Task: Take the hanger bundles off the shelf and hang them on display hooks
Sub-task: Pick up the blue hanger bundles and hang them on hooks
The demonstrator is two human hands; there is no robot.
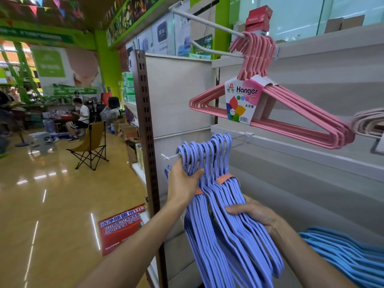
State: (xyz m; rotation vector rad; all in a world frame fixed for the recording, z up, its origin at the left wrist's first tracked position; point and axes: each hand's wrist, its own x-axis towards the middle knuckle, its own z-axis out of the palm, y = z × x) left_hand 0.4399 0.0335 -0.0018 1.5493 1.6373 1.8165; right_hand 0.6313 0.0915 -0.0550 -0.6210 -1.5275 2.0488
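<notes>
Shop shelving of pale panels backs the bundle of lilac plastic hangers point(218, 204), whose long axis hangs steeply down from a thin white display hook point(171, 156). Their curved necks crowd the hook's tip. Nearer that hook, the left hand point(182, 183) grips the necks; the right hand point(253, 215) clasps the shoulders lower down. Above hangs a pink hanger bundle point(291, 113); light blue hangers point(342, 252) lie right.

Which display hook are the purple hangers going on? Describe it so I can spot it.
Find the pink hanger bundle hanging high on the white shelving. Below and left, beside the brown slotted upright, a thin white hook juts out. Unlike the thick upper arms, it carries the purple hanger bundles.
</notes>
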